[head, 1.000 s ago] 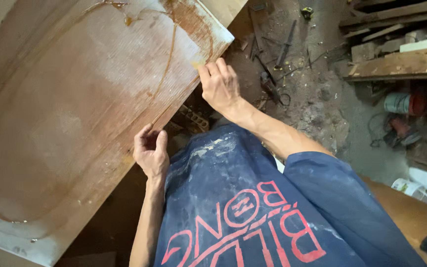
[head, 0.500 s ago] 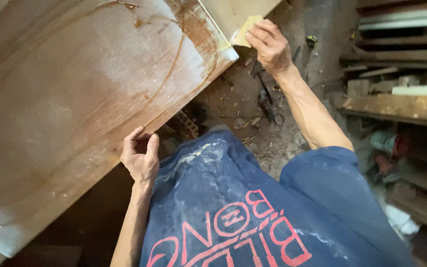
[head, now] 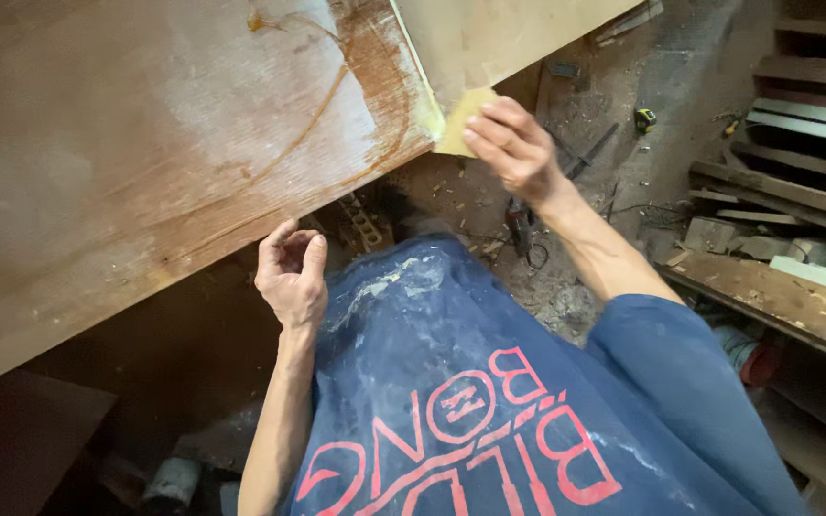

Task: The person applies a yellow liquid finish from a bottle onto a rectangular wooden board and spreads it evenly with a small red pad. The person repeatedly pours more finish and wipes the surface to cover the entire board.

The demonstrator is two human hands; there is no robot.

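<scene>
Sanding a reddish wooden panel [head: 145, 143]: right hand [head: 513, 148] pinching yellow sandpaper [head: 459, 119] flat on the corner; left hand [head: 291, 277], loosely curled and empty, steadying the lower edge. Best kept flat, pressure even.

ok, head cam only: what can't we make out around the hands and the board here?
- Wooden board: far ends cut off by the top and left frame edges.
- Right hand: palm hidden; only its back shows on the yellow sanding pad, mostly covered.
- Left hand: curled at the board's lower edge; contact unclear.
- Small yellow item on the floor: too small to identify.
- Legs: hidden by the blue shirt.
</scene>
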